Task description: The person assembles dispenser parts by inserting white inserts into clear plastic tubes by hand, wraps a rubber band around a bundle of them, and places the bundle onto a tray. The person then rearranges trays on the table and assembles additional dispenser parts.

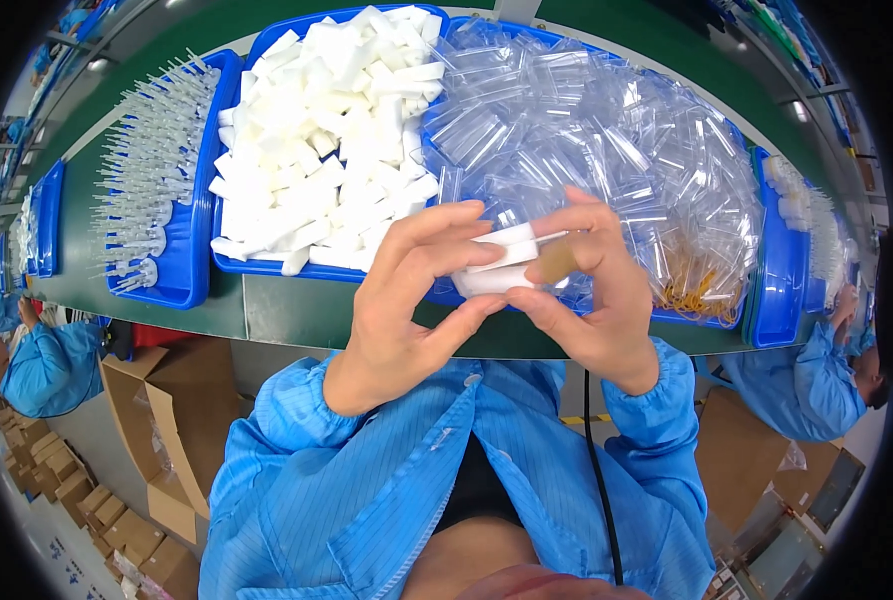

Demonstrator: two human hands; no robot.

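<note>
Behind both hands' grip, left hand (406, 300) and right hand (591, 290) pinching white foam blocks (501, 262), blue bins (781, 290) crowd.

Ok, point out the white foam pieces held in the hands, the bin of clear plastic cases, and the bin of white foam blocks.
white foam pieces (501, 262), head view, middle of the stack between both hands.
bin of clear plastic cases (778, 280), head view, its blue right wall.
bin of white foam blocks (266, 40), head view, its blue top-left rim.

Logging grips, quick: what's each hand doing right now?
Left hand: closed on the white blocks.
Right hand: closed on the same white blocks, thumb on their end.
</note>
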